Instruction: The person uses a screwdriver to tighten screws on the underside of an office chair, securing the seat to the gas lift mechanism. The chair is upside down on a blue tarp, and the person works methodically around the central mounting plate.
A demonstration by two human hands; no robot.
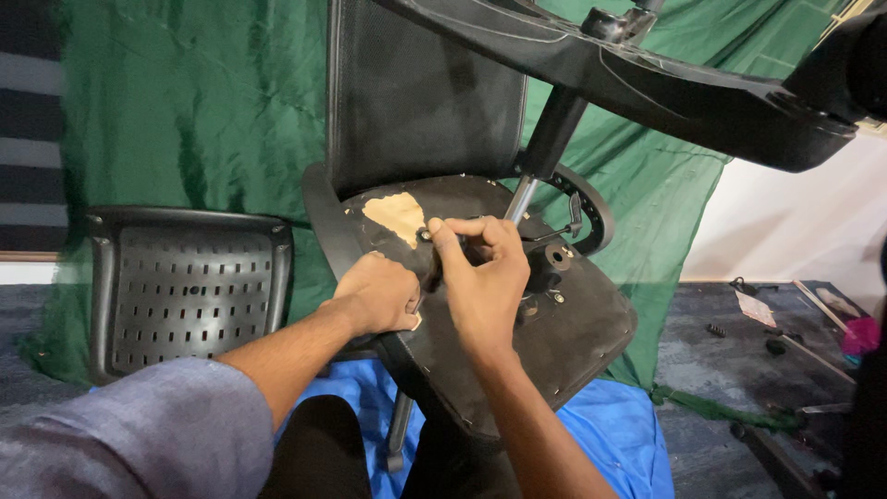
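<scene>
Head view: an office chair lies tipped over, w/ the underside of its seat [564, 337] facing up. The seat bottom is black and has a tan patch [399, 217] where the cover is torn off. The left hand [379, 294] rests on the seat's near edge, fingers curled down against it, closed in a loose fist; can't tell if it holds anything. The right hand [482, 277] is just beside it, fingers pinched shut on a small dark part [427, 236] right by the tan patch; can't tell what kind of part it is. Near the right hand a shiny gas cylinder [534, 176] sticks up from the seat to the black wheel base [647, 79], which hangs across the top. A thin black lever [552, 231] pokes out next to the cylinder. The mesh backrest [416, 102] stands behind the seat. On the left, well apart, a black plastic seat pan w/ slots [189, 286] leans on a green cloth [185, 111]. A blue sheet [610, 434] lies under the chair. Small bits [716, 330] lie on the floor at right.
</scene>
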